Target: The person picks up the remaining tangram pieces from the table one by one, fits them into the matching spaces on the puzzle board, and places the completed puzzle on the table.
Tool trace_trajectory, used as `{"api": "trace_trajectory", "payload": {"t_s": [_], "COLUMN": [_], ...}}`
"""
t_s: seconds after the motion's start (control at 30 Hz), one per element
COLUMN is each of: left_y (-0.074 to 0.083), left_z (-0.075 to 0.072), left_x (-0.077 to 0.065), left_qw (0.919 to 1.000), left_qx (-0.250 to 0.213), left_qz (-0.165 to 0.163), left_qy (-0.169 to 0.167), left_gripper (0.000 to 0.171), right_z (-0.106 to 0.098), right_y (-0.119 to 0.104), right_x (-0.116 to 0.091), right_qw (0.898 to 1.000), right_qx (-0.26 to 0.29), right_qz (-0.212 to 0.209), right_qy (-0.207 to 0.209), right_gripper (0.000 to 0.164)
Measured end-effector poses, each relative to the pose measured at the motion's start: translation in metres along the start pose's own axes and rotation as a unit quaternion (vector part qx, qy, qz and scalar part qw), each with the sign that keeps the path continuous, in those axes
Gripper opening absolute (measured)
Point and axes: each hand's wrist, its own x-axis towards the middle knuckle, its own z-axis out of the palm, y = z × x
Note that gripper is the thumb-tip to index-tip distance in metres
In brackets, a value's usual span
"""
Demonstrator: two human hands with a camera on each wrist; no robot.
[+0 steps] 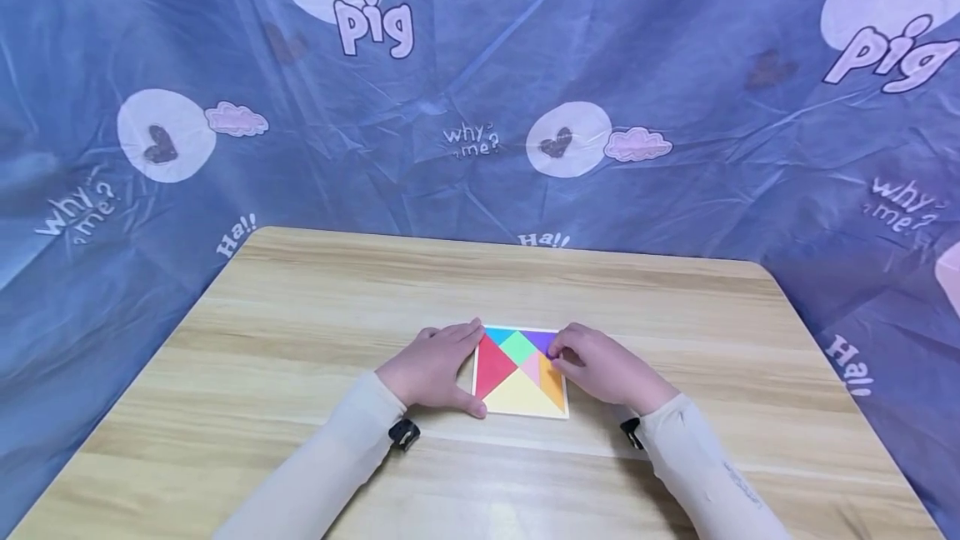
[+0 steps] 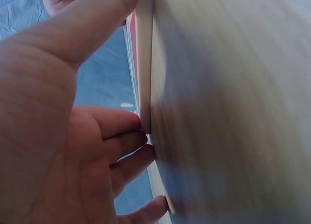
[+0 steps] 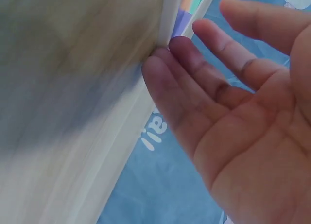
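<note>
A tangram in a shallow white-rimmed tray (image 1: 525, 417) lies flat on the table. Its pieces fit together: a red triangle (image 1: 495, 365), a pale yellow triangle (image 1: 522, 397), a green square (image 1: 518, 347), and blue, purple, pink and orange (image 1: 553, 384) pieces. Along the tray's left side rests my left hand (image 1: 429, 369), thumb by the near corner and fingers by the far corner; its fingertips touch the edge in the left wrist view. My right hand (image 1: 606, 367) is at the right side, over part of the purple and orange pieces. In the right wrist view its fingers are loosely bent, holding nothing.
The wood-grain table (image 1: 300, 307) extends around the tray on all sides. Behind and beside it hangs a blue printed cloth (image 1: 450, 190). A black wrist strap (image 1: 405, 434) shows at the left sleeve, another at the right.
</note>
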Motion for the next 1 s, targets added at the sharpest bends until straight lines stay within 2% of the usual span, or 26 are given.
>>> {"api": "trace_trajectory", "payload": {"t_s": [0.17,0.3,0.47,0.67,1.0], "left_y": [-0.001,-0.001,0.0,0.001,0.0], "left_z": [0.0,-0.002,-0.002,-0.002,-0.001], "left_x": [0.002,0.004,0.006,0.007,0.004], "left_qw": [0.9998,0.9991,0.9977,0.9972,0.9971], "left_qx": [0.001,0.006,0.017,0.021,-0.019], "left_qz": [-0.009,-0.013,-0.018,-0.016,-0.015], "left_qy": [0.016,0.039,0.063,0.069,0.072], "left_gripper": [0.118,0.117,0.113,0.111,0.097], "right_z": [-0.002,-0.003,-0.002,0.001,0.003], "right_y": [-0.003,-0.007,-0.008,-0.007,-0.007], "right_x": [-0.009,-0.013,-0.017,-0.019,-0.018], "right_qw": [0.999,0.998,0.995,0.995,0.995], "right_qx": [-0.031,-0.063,-0.092,-0.094,-0.095], "right_qz": [-0.009,-0.012,-0.018,-0.02,-0.022], "right_qy": [0.016,0.029,0.019,0.017,0.023], "right_gripper": [0.013,0.011,0.007,0.006,0.007]}}
